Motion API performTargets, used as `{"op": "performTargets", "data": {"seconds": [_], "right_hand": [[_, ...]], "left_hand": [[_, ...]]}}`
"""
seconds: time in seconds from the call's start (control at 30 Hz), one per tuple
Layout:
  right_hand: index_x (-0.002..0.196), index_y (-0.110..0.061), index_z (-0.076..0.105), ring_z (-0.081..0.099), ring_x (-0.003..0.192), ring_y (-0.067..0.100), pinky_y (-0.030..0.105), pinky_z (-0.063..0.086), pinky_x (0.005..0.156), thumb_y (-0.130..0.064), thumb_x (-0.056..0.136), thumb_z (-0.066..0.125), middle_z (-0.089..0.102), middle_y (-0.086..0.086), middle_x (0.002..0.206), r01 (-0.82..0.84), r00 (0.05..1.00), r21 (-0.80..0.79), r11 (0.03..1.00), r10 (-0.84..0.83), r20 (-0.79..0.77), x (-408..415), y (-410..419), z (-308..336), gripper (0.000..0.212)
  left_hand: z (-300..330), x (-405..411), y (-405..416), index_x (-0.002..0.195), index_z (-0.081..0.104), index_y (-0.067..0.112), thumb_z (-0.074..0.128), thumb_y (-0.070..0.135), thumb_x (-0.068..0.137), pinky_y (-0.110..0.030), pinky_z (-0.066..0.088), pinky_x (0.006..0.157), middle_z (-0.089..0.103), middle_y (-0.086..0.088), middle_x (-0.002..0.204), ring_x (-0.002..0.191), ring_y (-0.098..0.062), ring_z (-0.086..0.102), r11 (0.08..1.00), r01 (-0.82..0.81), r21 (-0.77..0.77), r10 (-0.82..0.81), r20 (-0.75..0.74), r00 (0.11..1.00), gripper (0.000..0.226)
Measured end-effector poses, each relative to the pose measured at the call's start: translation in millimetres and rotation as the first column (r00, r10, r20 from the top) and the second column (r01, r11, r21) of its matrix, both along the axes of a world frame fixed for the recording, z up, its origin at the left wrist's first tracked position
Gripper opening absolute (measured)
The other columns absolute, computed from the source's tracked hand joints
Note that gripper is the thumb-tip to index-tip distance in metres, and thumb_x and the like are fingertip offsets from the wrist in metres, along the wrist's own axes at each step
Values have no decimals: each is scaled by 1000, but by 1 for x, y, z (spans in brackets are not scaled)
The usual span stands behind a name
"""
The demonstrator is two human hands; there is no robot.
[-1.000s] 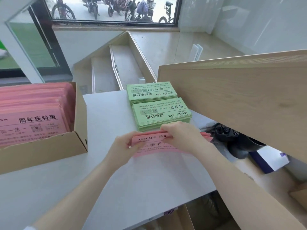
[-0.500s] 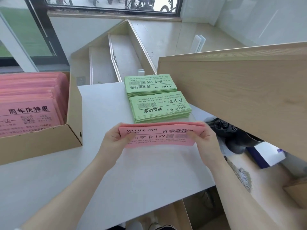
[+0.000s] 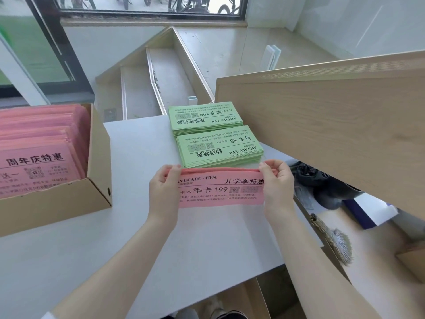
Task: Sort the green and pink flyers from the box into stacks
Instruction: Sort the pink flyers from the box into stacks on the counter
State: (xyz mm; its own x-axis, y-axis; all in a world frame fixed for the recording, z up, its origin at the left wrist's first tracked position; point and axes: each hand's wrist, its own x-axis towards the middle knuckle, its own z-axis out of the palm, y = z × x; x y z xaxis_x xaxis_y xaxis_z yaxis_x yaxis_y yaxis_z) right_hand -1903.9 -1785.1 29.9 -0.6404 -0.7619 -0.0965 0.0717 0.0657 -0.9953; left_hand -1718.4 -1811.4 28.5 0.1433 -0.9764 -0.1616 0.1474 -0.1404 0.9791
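Since 1 second ago the right hand [image 3: 277,184] has slid from the top edge of the pink bundle [image 3: 222,188] out to its right end, and the bundle now stands squared up between both hands instead of lying half covered. The left hand [image 3: 164,192] grips the left end, thumb in front and fingers curled behind; the right hand pinches the right end the same way. The bundle's lower edge meets the white table [image 3: 142,238], just near of the green stacks. Its front sheet reads "AVOCADO · GYM", "开学季特惠" and "季卡 199", with a QR code beside the price.

The near green stack [image 3: 219,148] lies flat with its print upside down to the camera: "月卡 88", "新店特惠", "AVOCADO · GYM". The far green stack [image 3: 204,118] touches it on the far side and reads "季卡 199" and "开学季特惠", also inverted.

At the left, the cardboard box [image 3: 99,162] sits on the table, holding more pink flyers [image 3: 39,162] leaning back; the front one reads "周年庆特惠" above a QR code. A wooden panel [image 3: 322,125] rises at the right.
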Motion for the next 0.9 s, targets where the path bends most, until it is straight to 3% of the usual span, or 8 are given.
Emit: {"op": "performTargets", "data": {"seconds": [0.2,0.3,0.4,0.53,0.63,0.7,0.8,0.9], "right_hand": [[87,-23,56,60,72,14,28,48,63,-28,89,59,63,3,84,-195,977,-35,980,197,76,-8,7,-8,7],[91,-21,56,64,80,13,29,51,69,-6,81,67,67,0,88,-342,940,-70,937,342,0,-18,16,-15,22],[87,-18,53,63,80,12,28,51,71,5,84,59,65,0,85,-333,941,-109,937,323,-100,-20,17,-15,24],[90,-14,54,65,77,8,21,52,65,4,85,58,67,0,85,-346,938,-104,933,339,-73,-18,20,-17,19],[83,-14,56,62,67,0,14,47,60,2,81,65,66,-2,79,-350,925,28,936,350,-147,-23,20,-4,18],[80,-12,58,56,61,-2,9,41,56,0,78,69,65,-2,75,-387,848,208,898,435,-303,-33,19,17,15],[81,-21,66,57,69,6,19,40,57,-17,77,71,67,-8,77,-435,559,503,747,662,-500,-36,16,54,7],[92,-27,67,59,80,4,21,46,67,-16,80,67,67,-11,85,-569,413,468,676,727,-549,-12,5,71,16]], "left_hand": [[-13,13,3,89,54,25,58,32,86,-23,49,62,65,4,85,72,-6,62,976,173,-131,-169,42,985,9],[-26,19,6,98,52,22,62,4,86,-24,50,72,66,2,97,85,-5,65,953,274,-132,-263,95,960,24],[-28,18,4,100,53,18,56,-2,88,-31,52,81,67,-1,100,94,-13,65,948,274,-165,-261,95,961,23],[-41,22,0,108,52,21,53,-1,90,-33,50,90,67,3,107,101,-11,63,927,350,-137,-328,159,931,28],[-45,28,-1,109,51,28,53,3,91,-21,46,89,67,19,102,100,2,61,910,390,-140,-329,326,886,32],[-32,30,-5,107,51,24,54,5,91,-5,41,77,65,27,90,88,15,57,878,421,-230,-282,462,841,25],[5,31,-10,104,52,24,52,15,88,-2,39,68,59,27,85,79,16,54,714,550,-433,-182,644,743,18],[36,25,-13,102,53,28,51,26,88,-11,44,66,60,19,82,73,2,54,553,673,-492,-114,755,646,14]]}}
